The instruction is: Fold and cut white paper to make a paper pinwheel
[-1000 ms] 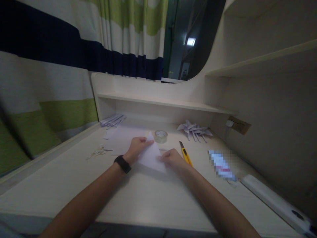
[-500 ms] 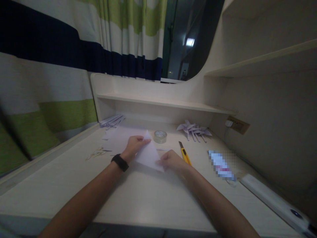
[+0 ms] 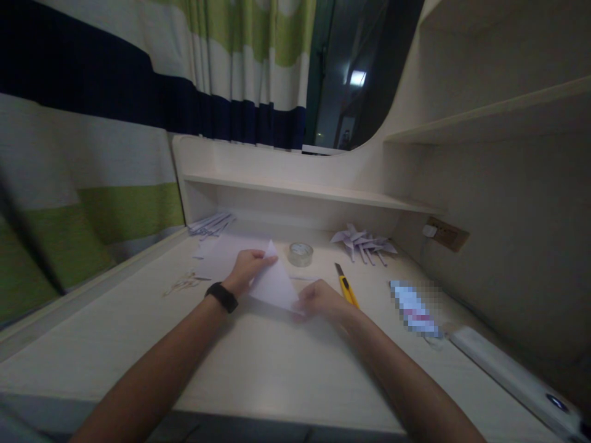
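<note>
A white sheet of paper folded into a triangle [image 3: 273,284] lies tilted on the pale desk [image 3: 258,363], held between both hands. My left hand [image 3: 247,267], with a black band on its wrist, pinches the paper's far tip. My right hand [image 3: 321,300] grips the paper's near right corner. A yellow utility knife [image 3: 346,288] lies just right of my right hand, and a roll of clear tape [image 3: 300,253] stands just behind the paper.
Folded paper pinwheels [image 3: 362,241] lie at the back right, loose white sheets [image 3: 217,249] and paper strips [image 3: 210,224] at the back left, scraps [image 3: 182,284] to the left. A blurred packet [image 3: 413,307] and a white bar-shaped device [image 3: 512,375] sit at the right. A shelf [image 3: 305,192] overhangs the desk's back.
Both hands with the triangle have shifted slightly left and away from me; the paper's tip now stands a little farther back and the right hand sits closer to its lower corner.
</note>
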`<state>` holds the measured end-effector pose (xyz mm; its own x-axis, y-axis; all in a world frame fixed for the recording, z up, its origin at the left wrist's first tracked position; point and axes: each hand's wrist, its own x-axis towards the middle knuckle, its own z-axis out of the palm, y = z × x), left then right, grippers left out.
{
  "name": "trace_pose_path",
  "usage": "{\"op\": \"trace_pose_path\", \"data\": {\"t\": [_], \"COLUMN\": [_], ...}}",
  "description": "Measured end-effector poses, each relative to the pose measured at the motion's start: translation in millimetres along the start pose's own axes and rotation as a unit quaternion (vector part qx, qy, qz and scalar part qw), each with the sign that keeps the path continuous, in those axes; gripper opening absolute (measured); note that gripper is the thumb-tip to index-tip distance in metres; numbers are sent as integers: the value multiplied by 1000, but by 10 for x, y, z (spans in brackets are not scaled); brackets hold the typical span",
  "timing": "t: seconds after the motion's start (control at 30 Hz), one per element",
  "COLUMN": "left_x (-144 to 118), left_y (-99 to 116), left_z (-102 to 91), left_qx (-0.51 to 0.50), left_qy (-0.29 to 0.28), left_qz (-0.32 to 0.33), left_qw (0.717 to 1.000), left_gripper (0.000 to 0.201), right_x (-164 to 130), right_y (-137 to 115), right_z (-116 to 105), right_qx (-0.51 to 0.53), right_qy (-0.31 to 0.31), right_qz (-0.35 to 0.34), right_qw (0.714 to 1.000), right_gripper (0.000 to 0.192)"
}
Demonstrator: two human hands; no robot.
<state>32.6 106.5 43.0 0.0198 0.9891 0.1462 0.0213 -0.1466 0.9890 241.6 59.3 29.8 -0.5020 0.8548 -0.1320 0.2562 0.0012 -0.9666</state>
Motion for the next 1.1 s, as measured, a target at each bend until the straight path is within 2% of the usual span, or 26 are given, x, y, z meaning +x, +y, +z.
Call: {"op": "trace_pose_path", "data": {"t": [0.2,0.4,0.5,0.6,0.73,0.87,0.97,1.1], "left_x": [32,83,96,128,192,177,104,20], "left_y": [6,-46,-3,68,72,-4,-28,-30], "left_z": [-41,-63,-117,-263,-424,-307,-135,19], "left_qx": [10,1,-2,-28,-58,-51,-41,-44], "left_qy": [18,10,35,81,120,90,73,43], "left_qz": [6,13,19,15,15,11,23,11], "left_qw": [1000,1000,999,996,991,995,996,998], "left_gripper": [29,29,29,30,32,32,32,31], "right_x": [-11,3,-2,-12,27,137,204,236], "right_y": [14,14,28,47,81,154,210,254], "right_z": [-4,-3,-39,-120,-200,-90,72,205], "right_qx": [27,42,44,33,54,126,178,196], "right_qy": [-4,-4,-11,-11,73,177,172,170], "right_qz": [17,23,27,43,22,-55,-76,-82], "right_qw": [999,999,999,998,996,975,966,962], "right_gripper": [32,28,22,15,14,25,34,37]}}
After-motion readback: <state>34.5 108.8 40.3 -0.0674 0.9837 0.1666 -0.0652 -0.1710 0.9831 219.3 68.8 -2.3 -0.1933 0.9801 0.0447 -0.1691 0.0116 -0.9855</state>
